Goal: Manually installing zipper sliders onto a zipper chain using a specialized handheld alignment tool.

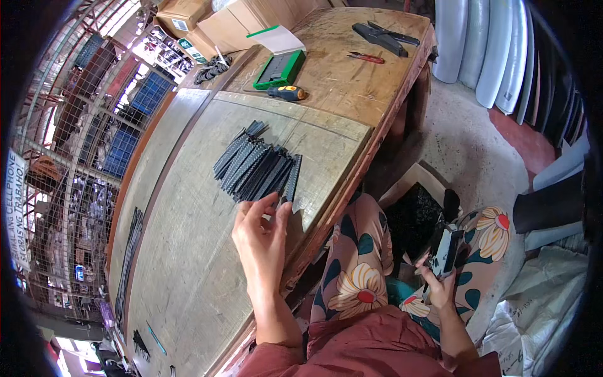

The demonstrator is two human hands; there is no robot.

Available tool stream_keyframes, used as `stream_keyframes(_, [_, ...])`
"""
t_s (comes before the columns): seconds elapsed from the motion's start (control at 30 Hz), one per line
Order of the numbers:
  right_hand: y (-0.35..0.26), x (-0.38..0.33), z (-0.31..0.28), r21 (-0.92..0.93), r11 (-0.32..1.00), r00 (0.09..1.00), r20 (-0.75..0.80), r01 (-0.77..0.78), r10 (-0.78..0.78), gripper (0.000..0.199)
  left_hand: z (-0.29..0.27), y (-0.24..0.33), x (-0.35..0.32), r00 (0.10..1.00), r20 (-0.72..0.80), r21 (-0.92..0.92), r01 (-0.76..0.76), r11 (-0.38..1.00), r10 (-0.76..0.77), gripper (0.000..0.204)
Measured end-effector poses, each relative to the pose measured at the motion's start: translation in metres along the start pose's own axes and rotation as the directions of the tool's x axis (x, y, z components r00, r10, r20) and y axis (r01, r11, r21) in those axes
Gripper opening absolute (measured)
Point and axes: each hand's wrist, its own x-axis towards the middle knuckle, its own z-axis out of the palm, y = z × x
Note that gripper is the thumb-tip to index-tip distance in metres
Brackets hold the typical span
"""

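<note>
My left hand (pixel 260 235) reaches over the workbench, thumb and fingertips closed around the near end of a black strip (pixel 293 179). That strip lies at the right edge of a pile of short black strips (pixel 251 164), several of them dotted along their length. Low on the right, above my lap, my right hand (pixel 441 286) is wrapped around a black and silver hand tool (pixel 447 251). The tool's exact kind is hard to make out. Below it stands an open box (pixel 397 190) holding many small black pieces (pixel 411 217).
Toward the far end of the bench (pixel 188 251) lie a yellow-black screwdriver (pixel 287 93), a green case (pixel 281 69), red-handled snips (pixel 366 57) and a black cutter (pixel 380 39). Long black strips (pixel 130 251) lie along the left edge. Pale rolls (pixel 480 50) stand at the right.
</note>
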Motion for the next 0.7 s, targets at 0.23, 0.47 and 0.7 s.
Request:
stream_keyframes(0.23, [0.005, -0.007, 0.007, -0.096, 0.995, 0.997, 0.063, 0.039, -0.033, 0.013, 0.008, 0.0, 0.004, 0.999, 0.032, 0.019, -0.042, 0.999, 0.041, 0.019])
stream_keyframes(0.47, [0.001, -0.01, 0.011, -0.079, 0.996, 0.995, 0.095, 0.034, -0.026, 0.018, 0.011, -0.01, 0.003, 0.998, 0.018, -0.013, -0.065, 0.998, 0.066, 0.018])
stream_keyframes(0.7, [-0.002, -0.014, 0.016, -0.072, 0.993, 0.987, 0.136, 0.098, -0.088, 0.017, 0.009, -0.013, 0.001, 0.996, 0.048, -0.055, -0.066, 0.996, 0.069, 0.016])
